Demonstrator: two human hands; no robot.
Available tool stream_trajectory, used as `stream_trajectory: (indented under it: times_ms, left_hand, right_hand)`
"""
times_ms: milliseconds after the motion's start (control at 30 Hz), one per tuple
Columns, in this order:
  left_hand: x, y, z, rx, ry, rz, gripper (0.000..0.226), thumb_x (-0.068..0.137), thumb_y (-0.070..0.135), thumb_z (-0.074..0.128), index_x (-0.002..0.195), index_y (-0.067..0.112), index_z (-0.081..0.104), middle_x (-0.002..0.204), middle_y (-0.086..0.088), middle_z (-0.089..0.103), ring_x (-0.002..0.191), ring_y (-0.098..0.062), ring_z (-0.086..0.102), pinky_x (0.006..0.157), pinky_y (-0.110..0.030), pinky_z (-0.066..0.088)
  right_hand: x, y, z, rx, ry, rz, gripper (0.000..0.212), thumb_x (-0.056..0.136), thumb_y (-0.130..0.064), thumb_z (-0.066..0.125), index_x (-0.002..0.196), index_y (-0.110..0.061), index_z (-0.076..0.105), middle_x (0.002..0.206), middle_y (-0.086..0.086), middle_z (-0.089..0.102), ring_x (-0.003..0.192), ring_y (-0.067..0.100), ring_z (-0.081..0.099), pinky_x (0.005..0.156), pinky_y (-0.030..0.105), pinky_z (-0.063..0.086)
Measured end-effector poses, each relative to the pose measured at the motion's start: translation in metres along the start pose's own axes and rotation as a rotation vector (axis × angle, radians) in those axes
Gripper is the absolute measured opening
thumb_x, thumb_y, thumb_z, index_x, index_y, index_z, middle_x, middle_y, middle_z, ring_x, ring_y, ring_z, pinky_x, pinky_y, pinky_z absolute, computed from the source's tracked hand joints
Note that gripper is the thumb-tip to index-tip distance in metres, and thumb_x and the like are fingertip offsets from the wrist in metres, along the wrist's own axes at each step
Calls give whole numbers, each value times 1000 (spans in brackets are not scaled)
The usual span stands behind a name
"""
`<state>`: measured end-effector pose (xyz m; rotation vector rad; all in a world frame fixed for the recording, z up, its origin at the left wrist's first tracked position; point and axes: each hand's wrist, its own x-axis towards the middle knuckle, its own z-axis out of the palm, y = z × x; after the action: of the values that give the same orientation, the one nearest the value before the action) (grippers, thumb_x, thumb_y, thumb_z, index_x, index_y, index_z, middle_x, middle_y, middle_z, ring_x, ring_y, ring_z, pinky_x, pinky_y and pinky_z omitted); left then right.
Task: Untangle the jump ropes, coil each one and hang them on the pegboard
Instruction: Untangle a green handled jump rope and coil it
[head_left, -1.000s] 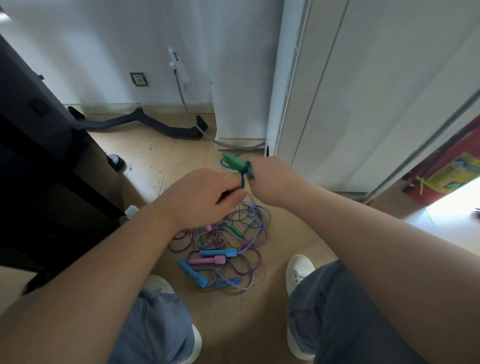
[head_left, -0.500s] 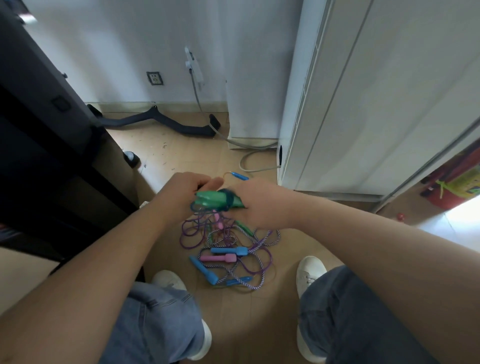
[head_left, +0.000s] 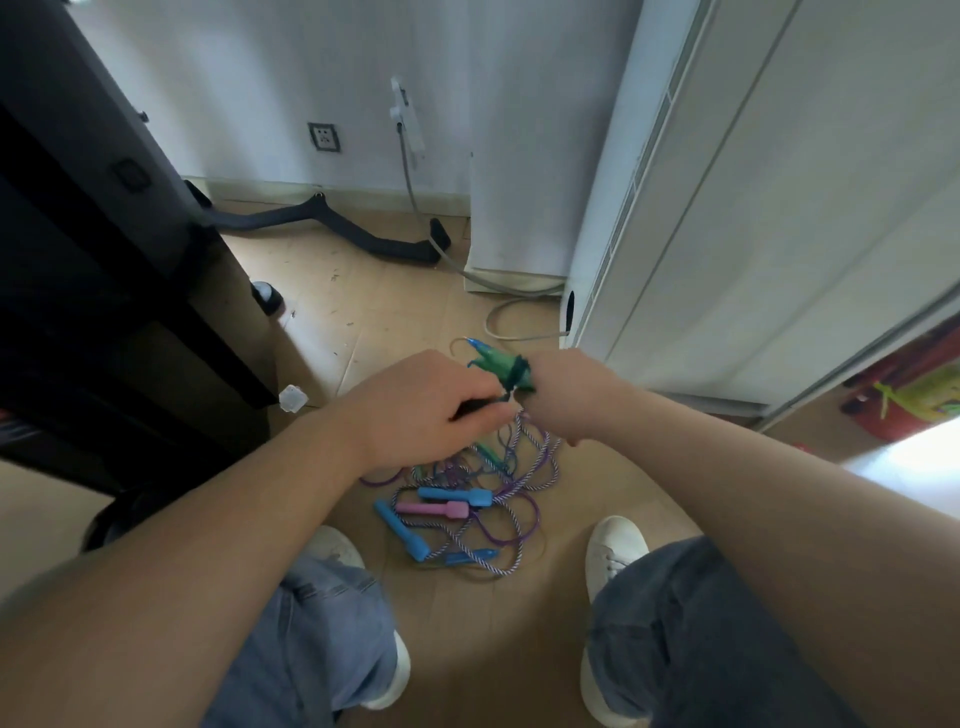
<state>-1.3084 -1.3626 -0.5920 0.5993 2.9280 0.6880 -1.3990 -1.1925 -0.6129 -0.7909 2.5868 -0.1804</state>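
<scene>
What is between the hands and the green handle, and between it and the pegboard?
Nothing is between them: the right hand holds the green handle, and the left hand pinches the dark cord at it. Cords run down into the tangled pile on the floor. No pegboard is in view.

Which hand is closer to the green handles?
Right. The right hand grips the green handles; the left hand is just beside them, pinching the dark rope wound round them.

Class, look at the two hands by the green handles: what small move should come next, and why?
Probably one more wrap of the cord round the green handles. The right hand grips them, dark cord already loops them, and the left hand pinches the cord beside them, above the tangle.
</scene>
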Motion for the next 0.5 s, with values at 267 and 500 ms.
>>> stream_trajectory:
  times_ms: [267,500]
  left_hand:
    - [-5,-35,-14,-68,194,-282,31,90,57,60,71,32,61,60,9,59,57,-3,53,61,-30,46]
    - [2,-43,12,-257,3,-527,41,101,41,53,70,15,59,70,-5,61,69,-18,55,65,-30,42]
  right_hand:
    - [-10,-19,9,-60,-117,-328,18,99,-39,55,105,-22,56,89,-3,61,82,21,60,76,38,51]
    - [-21,-25,0,328,-8,-365,11,99,-37,60,107,-29,59,86,-9,63,75,7,59,66,27,44]
